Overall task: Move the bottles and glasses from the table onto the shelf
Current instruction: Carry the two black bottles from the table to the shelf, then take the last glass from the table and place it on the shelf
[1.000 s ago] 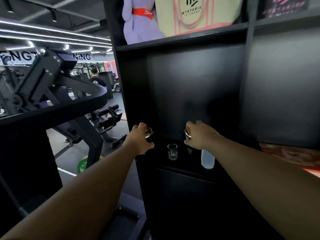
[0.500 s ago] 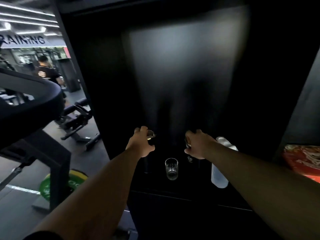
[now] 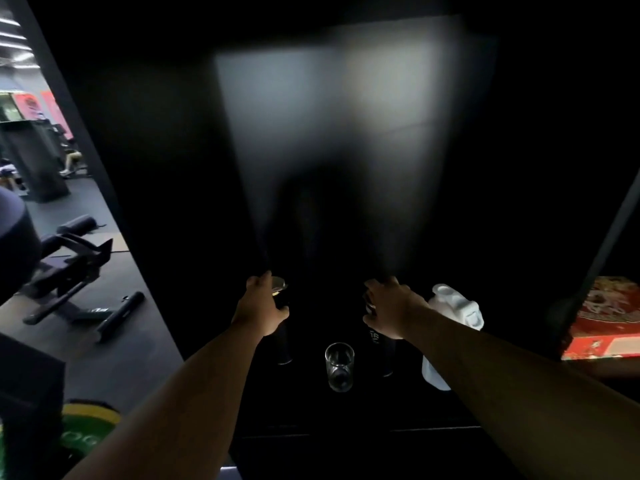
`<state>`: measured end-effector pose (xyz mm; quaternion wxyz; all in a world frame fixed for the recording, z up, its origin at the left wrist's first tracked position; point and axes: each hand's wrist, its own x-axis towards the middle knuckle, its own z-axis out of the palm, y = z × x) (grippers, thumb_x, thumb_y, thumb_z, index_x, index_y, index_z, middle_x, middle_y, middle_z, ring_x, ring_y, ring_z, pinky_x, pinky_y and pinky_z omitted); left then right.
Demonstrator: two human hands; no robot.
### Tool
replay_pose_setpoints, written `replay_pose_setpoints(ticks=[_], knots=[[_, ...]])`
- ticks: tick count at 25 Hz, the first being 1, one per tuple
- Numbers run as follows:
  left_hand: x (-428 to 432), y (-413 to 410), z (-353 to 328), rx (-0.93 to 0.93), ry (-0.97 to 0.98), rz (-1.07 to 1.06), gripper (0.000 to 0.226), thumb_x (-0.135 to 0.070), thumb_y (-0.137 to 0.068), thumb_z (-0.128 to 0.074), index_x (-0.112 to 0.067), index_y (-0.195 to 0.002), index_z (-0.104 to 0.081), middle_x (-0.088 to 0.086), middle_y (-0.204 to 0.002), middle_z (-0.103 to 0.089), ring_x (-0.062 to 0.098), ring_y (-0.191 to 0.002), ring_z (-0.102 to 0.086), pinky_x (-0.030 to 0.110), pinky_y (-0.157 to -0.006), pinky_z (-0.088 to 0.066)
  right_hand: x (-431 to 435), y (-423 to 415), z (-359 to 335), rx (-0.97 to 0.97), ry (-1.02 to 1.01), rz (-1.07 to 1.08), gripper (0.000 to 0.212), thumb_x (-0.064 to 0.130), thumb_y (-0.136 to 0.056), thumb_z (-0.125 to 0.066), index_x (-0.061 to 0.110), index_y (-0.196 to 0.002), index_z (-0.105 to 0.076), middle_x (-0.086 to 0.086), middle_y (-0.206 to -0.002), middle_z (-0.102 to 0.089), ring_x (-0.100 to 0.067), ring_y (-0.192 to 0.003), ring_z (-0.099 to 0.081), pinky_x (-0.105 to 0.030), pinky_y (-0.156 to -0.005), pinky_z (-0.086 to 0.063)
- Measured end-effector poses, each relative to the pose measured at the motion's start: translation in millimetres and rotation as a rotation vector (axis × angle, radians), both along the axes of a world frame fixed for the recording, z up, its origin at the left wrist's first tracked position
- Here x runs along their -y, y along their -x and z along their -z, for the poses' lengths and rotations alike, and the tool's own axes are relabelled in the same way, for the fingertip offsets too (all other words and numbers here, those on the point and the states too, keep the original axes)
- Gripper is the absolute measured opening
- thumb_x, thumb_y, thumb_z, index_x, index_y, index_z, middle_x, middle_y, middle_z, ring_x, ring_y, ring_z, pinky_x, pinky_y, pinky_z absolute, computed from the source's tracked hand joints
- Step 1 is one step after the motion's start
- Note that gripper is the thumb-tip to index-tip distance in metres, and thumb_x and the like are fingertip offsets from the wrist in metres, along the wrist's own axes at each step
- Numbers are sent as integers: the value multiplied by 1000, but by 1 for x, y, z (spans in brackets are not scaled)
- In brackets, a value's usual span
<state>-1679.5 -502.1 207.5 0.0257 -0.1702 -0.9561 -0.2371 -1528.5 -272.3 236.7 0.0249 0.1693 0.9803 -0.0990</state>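
Observation:
Inside a dark shelf compartment (image 3: 346, 420), my left hand (image 3: 261, 306) is closed around the top of a tall black bottle (image 3: 284, 344) with a shiny cap. My right hand (image 3: 391, 311) grips the top of a second black bottle (image 3: 379, 348) that carries pale lettering. Both bottles stand upright, their bases near the shelf floor; contact with it is too dark to judge. Between them, nearer to me, stands an empty clear glass (image 3: 339, 365). A white plastic bottle (image 3: 453, 317) stands just right of my right forearm.
A red printed box (image 3: 606, 320) lies in the neighbouring compartment at right, behind a dark upright (image 3: 609, 237). Left of the shelf's side panel are a gym bench (image 3: 69, 265) and a green weight plate (image 3: 86, 431) on the floor.
The view has tilted down and come closer to the shelf. Both hands stay on the black bottles, which now sit lower in the compartment beside the glass.

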Motion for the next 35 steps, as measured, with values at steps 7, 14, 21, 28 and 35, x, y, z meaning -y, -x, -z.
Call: replay_pose_setpoints(ticks=[7, 14, 21, 28, 35], knots=[[11, 0, -13, -130, 9, 32, 107, -69, -78, -70, -24, -162, -21, 11, -163, -31, 38, -140, -44, 51, -102, -49, 2, -33, -11, -125, -24, 63, 78, 52, -91, -64, 37, -157, -25, -11, -159, -30, -41, -137, -41, -49, -104, -44], [30, -58, -104, -406, -38, 197, 62, -76, -80, -59, -29, -121, -65, -5, -117, -72, 25, -108, -65, 37, -86, -51, -13, -152, -93, -361, -111, 51, 47, 53, -92, -61, 23, -128, -59, -7, -126, -60, -33, -115, -60, -40, -86, -52], [-60, -238, -184, -435, -162, 513, 68, -89, -67, -50, -35, -106, -64, -19, -91, -74, 16, -88, -71, 38, -83, -57, -75, -427, -149, -437, -227, 393, 39, 52, -90, -63, 22, -115, -64, -8, -110, -71, -34, -104, -67, -40, -83, -56], [-215, -533, -166, -337, -229, 925, 52, -80, -74, -60, -34, -97, -62, -20, -79, -67, 15, -80, -67, 34, -75, -51, -89, -776, -151, -341, -326, 790, 43, 59, -91, -56, 26, -118, -61, -5, -119, -70, -33, -112, -64, -39, -88, -52], [-345, -824, -154, -231, -267, 1320, 58, -84, -63, -53, -35, -92, -62, -22, -77, -67, 15, -79, -67, 35, -80, -53, -68, -1063, -147, -284, -367, 1176, 45, 59, -90, -61, 27, -120, -61, -4, -111, -73, -31, -108, -66, -39, -86, -53]])
